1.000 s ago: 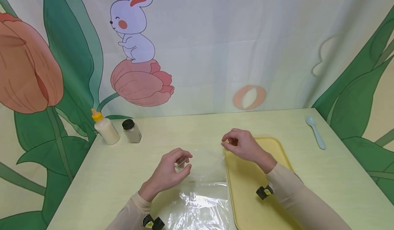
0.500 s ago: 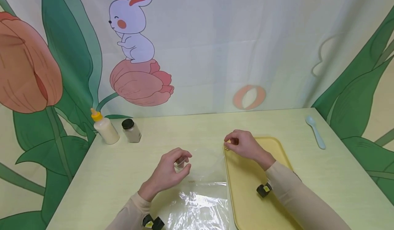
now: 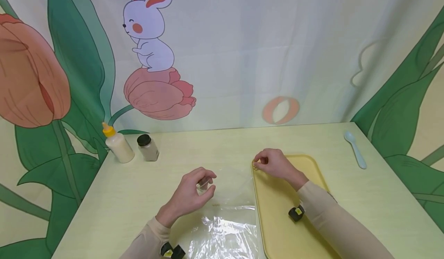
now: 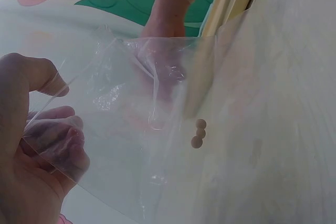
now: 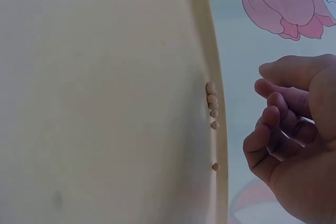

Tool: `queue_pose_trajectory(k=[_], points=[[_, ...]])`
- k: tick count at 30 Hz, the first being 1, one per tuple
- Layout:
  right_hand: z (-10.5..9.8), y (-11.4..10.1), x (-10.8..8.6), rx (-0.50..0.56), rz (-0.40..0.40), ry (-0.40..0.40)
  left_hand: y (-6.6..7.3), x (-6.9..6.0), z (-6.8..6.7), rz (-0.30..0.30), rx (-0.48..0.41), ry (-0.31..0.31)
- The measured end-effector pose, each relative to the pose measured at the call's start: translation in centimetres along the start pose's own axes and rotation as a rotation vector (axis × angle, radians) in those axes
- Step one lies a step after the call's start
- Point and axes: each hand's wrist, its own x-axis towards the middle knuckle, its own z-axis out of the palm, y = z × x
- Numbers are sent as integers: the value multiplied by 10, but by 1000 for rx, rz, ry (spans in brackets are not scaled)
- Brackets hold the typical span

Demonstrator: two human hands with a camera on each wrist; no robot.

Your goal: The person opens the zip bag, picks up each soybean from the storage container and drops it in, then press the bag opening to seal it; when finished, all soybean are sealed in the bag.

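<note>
In the left wrist view my left hand [image 4: 44, 145] holds the mouth of a clear plastic bag [image 4: 126, 171], its film stretched over the curled fingers. Three small round brown balls [image 4: 198, 134] show through the film. Over the far left corner of a yellow tray [image 3: 288, 228] hovers my right hand [image 3: 274, 163], thumb and index fingertips close together. No object is visible between them in the right wrist view. Several small beige balls [image 5: 211, 98] lie along the tray's rim beside that hand; their exact kind is unclear.
A bottle with a yellow nozzle cap [image 3: 119, 147] and a black-capped jar [image 3: 149, 149] stand at the far left of the table. On the far right lies a pale blue spoon [image 3: 355, 150]. A printed curtain [image 3: 236, 58] hangs behind the table.
My right hand has shifted slightly right and lower, from just outside the tray's far left corner to over it. The left hand and the bag stay in place.
</note>
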Motion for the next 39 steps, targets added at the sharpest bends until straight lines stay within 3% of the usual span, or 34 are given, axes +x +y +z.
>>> queue_pose_trajectory(k=[11, 17, 32, 39], points=[[2, 6, 3, -28, 44, -32, 1, 3, -2, 10, 9, 0], [2, 5, 5, -16, 75, -89, 0, 3, -3, 4, 19, 5], [8, 7, 5, -52, 94, -152, 1, 2, -2, -1, 7, -8], [8, 9, 3, -69, 66, -166, 0, 1, -1, -1, 5, -7]])
